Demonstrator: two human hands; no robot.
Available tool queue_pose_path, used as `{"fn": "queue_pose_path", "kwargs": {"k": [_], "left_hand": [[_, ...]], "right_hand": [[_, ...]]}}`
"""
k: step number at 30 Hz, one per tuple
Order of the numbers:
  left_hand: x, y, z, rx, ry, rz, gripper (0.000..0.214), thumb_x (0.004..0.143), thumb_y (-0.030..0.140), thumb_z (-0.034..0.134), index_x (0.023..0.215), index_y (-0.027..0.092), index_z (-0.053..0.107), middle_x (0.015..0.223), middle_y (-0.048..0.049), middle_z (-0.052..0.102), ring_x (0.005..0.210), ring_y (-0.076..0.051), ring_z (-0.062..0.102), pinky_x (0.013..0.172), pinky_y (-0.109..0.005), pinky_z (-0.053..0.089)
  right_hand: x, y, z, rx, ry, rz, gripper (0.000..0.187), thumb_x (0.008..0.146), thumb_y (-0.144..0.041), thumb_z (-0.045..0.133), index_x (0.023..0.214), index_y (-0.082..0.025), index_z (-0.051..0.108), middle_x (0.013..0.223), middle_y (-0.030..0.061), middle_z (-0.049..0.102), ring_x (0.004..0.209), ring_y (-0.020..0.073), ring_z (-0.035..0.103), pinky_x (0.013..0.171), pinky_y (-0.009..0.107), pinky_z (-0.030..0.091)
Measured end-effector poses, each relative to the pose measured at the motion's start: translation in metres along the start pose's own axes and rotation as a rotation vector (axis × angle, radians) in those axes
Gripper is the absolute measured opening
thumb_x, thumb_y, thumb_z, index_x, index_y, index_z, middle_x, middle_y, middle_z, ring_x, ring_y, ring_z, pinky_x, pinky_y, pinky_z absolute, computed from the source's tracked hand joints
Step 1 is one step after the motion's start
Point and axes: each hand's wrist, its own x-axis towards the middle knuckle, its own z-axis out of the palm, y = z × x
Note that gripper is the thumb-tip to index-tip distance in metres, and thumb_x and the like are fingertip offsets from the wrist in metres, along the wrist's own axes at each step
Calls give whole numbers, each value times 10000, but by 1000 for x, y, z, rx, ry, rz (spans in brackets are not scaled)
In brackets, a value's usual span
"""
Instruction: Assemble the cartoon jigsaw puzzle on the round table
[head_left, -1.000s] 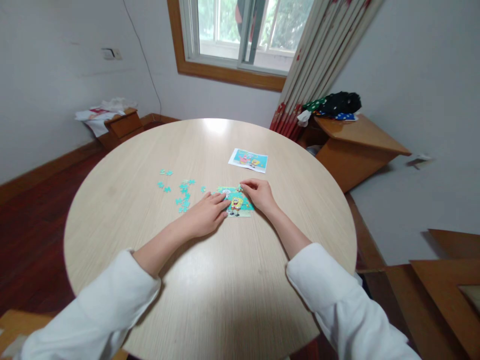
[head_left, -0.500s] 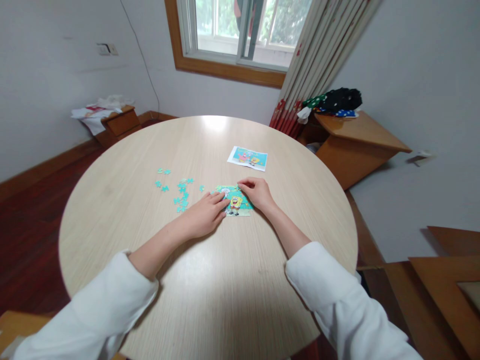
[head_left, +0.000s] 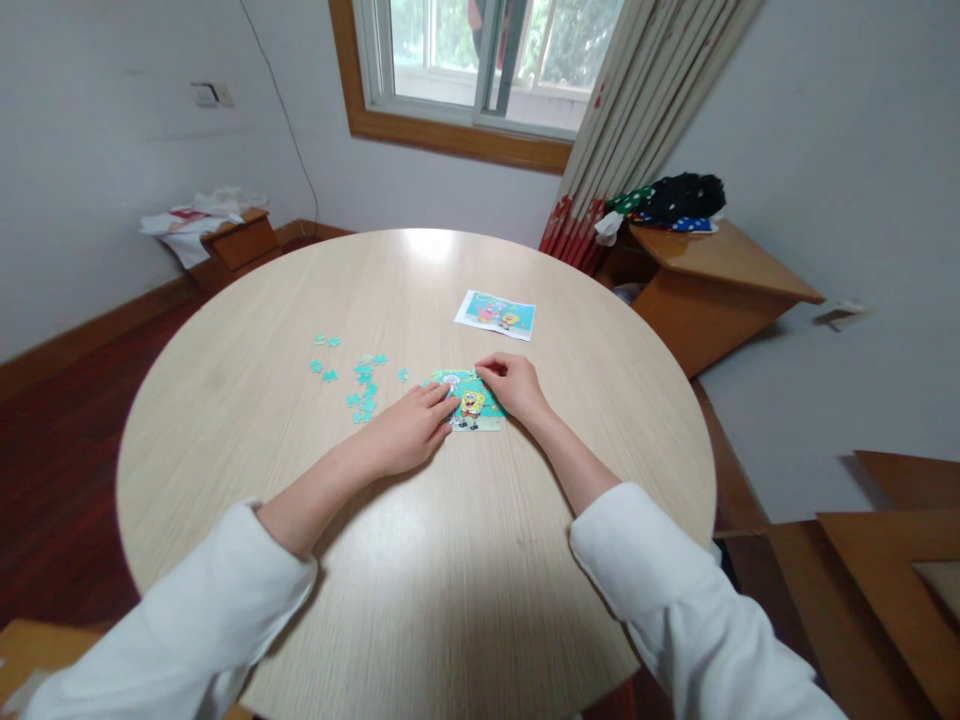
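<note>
A partly assembled jigsaw puzzle (head_left: 472,405) with a yellow cartoon figure lies on the round table (head_left: 442,560). My left hand (head_left: 415,422) rests flat over its left side, fingers stretched out and covering part of it. At the puzzle's upper right edge, my right hand (head_left: 516,383) pinches a small puzzle piece (head_left: 477,373) between thumb and forefinger; the fingers hide most of that piece. Several loose turquoise puzzle pieces (head_left: 365,390) lie left of my left hand, and a single one sits just beyond its fingers.
Beyond the puzzle lies a printed picture sheet (head_left: 496,315) with similar cartoon figures. Past the table's far right edge, a wooden cabinet (head_left: 720,270) carries a heap of dark cloth (head_left: 679,200). A patterned curtain (head_left: 622,110) hangs beside the window (head_left: 480,60).
</note>
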Motion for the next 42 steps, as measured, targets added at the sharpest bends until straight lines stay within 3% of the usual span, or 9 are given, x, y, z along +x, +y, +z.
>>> {"fn": "queue_pose_path", "kwargs": {"k": [42], "left_hand": [[-1, -1, 1, -20, 9, -1, 396, 935, 282, 344, 1258, 138, 522, 1388, -169, 486, 1287, -267, 436, 1072, -447, 317]], "right_hand": [[1, -1, 0, -7, 6, 26, 86, 700, -185, 631, 722, -157, 709, 671, 22, 682, 621, 133, 586, 644, 263, 455]]}}
